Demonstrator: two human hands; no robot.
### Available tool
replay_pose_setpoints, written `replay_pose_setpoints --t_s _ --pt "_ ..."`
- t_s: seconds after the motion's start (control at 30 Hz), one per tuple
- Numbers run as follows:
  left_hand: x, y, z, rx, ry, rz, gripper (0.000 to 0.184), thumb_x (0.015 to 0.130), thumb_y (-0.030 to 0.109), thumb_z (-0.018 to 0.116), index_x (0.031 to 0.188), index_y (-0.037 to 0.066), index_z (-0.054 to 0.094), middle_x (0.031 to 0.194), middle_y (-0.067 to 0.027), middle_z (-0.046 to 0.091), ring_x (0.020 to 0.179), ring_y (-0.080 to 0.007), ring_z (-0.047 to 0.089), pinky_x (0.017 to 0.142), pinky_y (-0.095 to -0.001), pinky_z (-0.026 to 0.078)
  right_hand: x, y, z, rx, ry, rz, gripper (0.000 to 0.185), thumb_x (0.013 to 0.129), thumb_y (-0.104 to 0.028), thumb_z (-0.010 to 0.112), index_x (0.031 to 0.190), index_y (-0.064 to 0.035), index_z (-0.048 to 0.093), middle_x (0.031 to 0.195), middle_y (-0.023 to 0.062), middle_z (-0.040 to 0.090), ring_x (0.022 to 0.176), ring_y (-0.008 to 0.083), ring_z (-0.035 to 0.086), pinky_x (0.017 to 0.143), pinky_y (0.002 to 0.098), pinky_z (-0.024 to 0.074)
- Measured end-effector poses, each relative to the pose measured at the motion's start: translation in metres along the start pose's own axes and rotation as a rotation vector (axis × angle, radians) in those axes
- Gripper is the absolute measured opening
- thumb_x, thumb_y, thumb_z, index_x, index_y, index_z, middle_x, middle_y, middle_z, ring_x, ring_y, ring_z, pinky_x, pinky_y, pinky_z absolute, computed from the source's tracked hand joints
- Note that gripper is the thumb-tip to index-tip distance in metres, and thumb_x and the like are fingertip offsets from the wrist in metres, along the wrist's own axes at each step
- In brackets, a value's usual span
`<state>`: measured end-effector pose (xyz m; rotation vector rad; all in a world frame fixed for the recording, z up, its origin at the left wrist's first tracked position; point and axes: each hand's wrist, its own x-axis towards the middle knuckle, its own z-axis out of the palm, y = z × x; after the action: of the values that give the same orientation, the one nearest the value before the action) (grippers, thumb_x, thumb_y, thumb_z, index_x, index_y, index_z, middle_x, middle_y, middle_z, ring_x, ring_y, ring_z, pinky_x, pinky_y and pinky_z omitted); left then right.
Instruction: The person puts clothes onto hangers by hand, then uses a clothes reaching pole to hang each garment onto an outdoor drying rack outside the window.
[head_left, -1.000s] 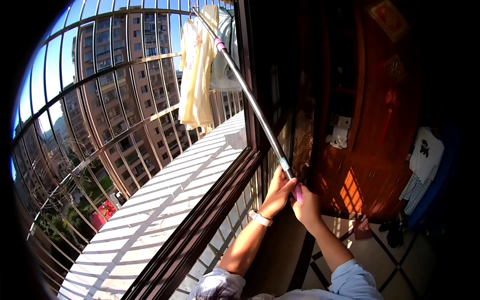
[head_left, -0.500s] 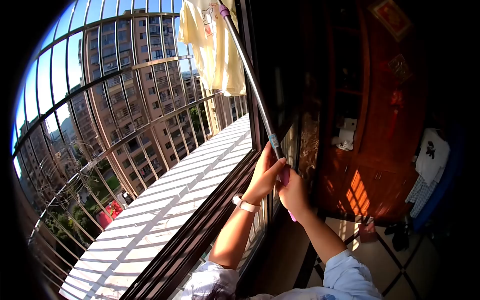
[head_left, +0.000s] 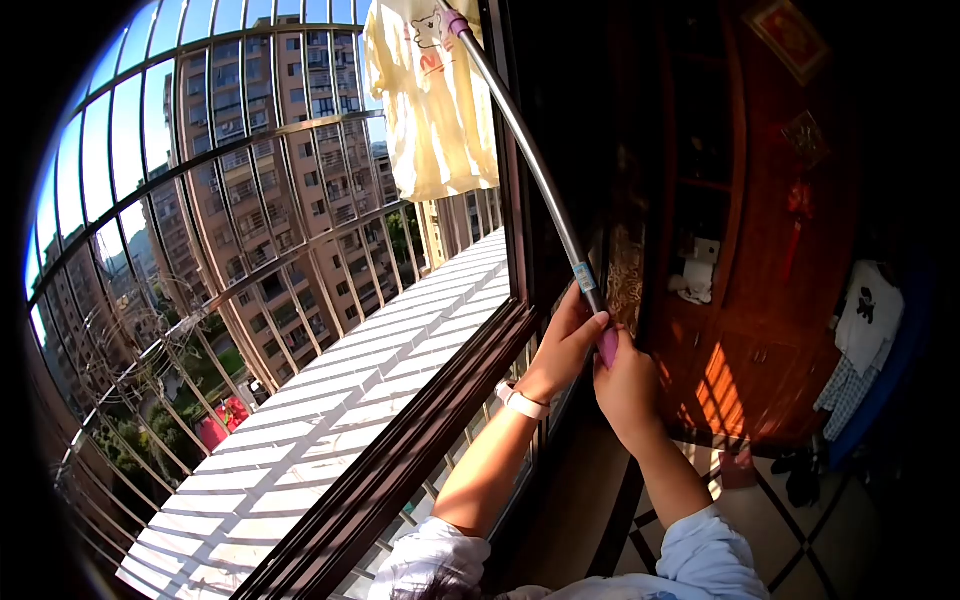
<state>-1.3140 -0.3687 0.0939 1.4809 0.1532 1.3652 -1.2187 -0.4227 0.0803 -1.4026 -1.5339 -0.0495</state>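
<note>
Pole direction: the metal pole (head_left: 545, 185) rises away from the hands, up and to the left, out towards the pale yellow shirt (head_left: 430, 125).
Pole's long axis: slanted, steeper near its top, alongside the upright of the dark window frame (head_left: 400, 438).
Pole's upper end: the pink collar (head_left: 457, 23) overlaps the shirt's printed front in view; whether they touch I cannot tell, and the tip runs to the picture's top edge.
Shirt's place: hanging above the white ledge (head_left: 330, 400), beside the metal bars (head_left: 250, 150), well apart from both hands.
Left hand (head_left: 568, 345): wrapped around the pole just below its blue label (head_left: 584, 276), the nearer to the shirt.
Right hand (head_left: 628, 388): clenched lower down, around the pink grip (head_left: 608, 347), close beside the left.
</note>
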Motion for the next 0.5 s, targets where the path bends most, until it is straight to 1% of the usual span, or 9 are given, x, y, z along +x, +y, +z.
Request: replay_pose_setpoints --t_s 0.03,0.07,0.1,0.2,0.27,0.4,0.5 --pt "0.000 0.001 0.004 -0.015 -0.009 0.009 0.055 0.085 0.004 0.049 0.133 0.005 0.024 0.099 -0.0071 0.053 0.090 -0.0149 0.053 0.084 -0.0283 0.041 0.000 -0.002 -0.006 -0.039 -0.013 0.024 0.034 0.073 -0.007 0.058 0.106 -0.0024 0.050 0.070 0.0217 0.058 0.069 0.0387 0.057 0.059 0.0446 0.0463" --pt "0.001 -0.001 0.006 -0.049 -0.060 0.034 0.055 0.085 0.004 0.049 0.133 0.005 0.023 0.097 -0.0067 0.053 0.090 -0.0142 0.053 0.084 -0.0278 0.041 0.000 -0.001 -0.009 -0.078 -0.024 0.050 0.038 0.071 -0.005 0.057 0.108 -0.0040 0.049 0.068 0.0208 0.058 0.066 0.0388 0.057 0.058 0.0460 0.0457" --pt "0.002 -0.004 0.009 -0.078 -0.071 0.041 0.055 0.085 0.004 0.049 0.133 0.005 0.023 0.097 -0.0064 0.053 0.090 -0.0141 0.053 0.084 -0.0276 0.041 0.000 0.007 -0.009 -0.031 0.021 -0.031 0.037 0.071 -0.005 0.057 0.107 -0.0040 0.050 0.068 0.0210 0.058 0.066 0.0387 0.058 0.059 0.0461 0.0459" --pt "0.001 -0.011 0.023 -0.091 -0.066 0.063 0.053 0.086 0.004 0.048 0.133 0.004 0.024 0.098 -0.0050 0.052 0.089 -0.0127 0.052 0.083 -0.0266 0.041 0.000 0.010 -0.022 -0.029 0.015 -0.021 0.036 0.072 -0.004 0.056 0.108 -0.0025 0.049 0.070 0.0213 0.058 0.068 0.0383 0.058 0.059 0.0456 0.0461" --pt "0.004 -0.017 0.029 -0.183 -0.088 0.056 0.052 0.086 0.004 0.048 0.132 0.005 0.023 0.099 -0.0047 0.051 0.089 -0.0125 0.052 0.083 -0.0267 0.041 0.000 0.012 -0.028 -0.017 0.034 -0.024 0.034 0.073 -0.004 0.056 0.107 -0.0029 0.050 0.070 0.0214 0.058 0.068 0.0385 0.058 0.058 0.0454 0.0458" --pt "0.014 -0.018 0.035 -0.227 -0.141 0.075 0.049 0.086 0.004 0.047 0.130 0.005 0.025 0.099 -0.0048 0.050 0.089 -0.0129 0.052 0.082 -0.0269 0.041 0.004 0.017 -0.037 -0.007 0.065 -0.037 0.034 0.074 -0.005 0.057 0.107 -0.0045 0.050 0.070 0.0212 0.058 0.068 0.0387 0.057 0.058 0.0458 0.0449" --pt "0.028 -0.007 0.029 -0.123 -0.158 0.056 0.043 0.086 0.003 0.047 0.125 0.005 0.029 0.096 -0.0051 0.050 0.089 -0.0142 0.052 0.082 -0.0281 0.042 0.018 0.016 -0.036 -0.082 0.080 -0.074 0.030 0.075 -0.008 0.057 0.104 -0.0052 0.050 0.071 0.0209 0.059 0.068 0.0389 0.057 0.059 0.0465 0.0450"
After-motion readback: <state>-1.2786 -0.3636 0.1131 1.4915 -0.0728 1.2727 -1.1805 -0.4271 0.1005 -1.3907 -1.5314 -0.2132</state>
